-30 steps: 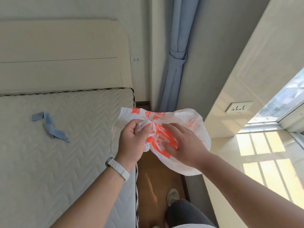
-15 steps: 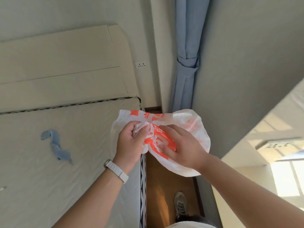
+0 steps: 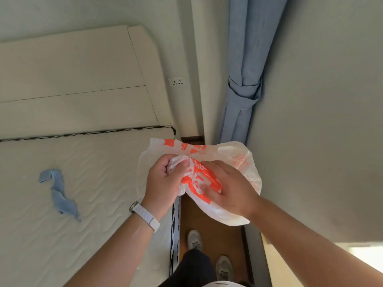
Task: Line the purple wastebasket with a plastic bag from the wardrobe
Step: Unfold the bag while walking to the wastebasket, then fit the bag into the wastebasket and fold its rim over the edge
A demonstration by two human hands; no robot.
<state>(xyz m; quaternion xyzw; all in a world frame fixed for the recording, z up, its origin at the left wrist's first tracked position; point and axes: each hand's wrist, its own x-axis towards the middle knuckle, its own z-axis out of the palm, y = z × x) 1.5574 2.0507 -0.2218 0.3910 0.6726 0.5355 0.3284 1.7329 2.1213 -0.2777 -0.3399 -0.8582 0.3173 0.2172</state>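
The person stands in the gap between bed (image 3: 87, 183) and wall, holding the plastic bag (image 3: 248, 154) out in front, above the bare floor. The left hand (image 3: 161, 183) has its fingers (image 3: 160, 165) curled tight round a bunched wad of film. The right hand (image 3: 234, 189) pinches another layer, fingers tucked beneath it, I'd guess to tease the mouth apart. Orange print covers the bag (too crumpled to read). No purple wastebasket in sight.

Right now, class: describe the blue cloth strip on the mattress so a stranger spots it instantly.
Start at the bare quilted mattress below the cream headboard. On its left part lies a crumpled blue cloth strip. Unlike the blue curtain tied in the corner, it lies loose and flat.
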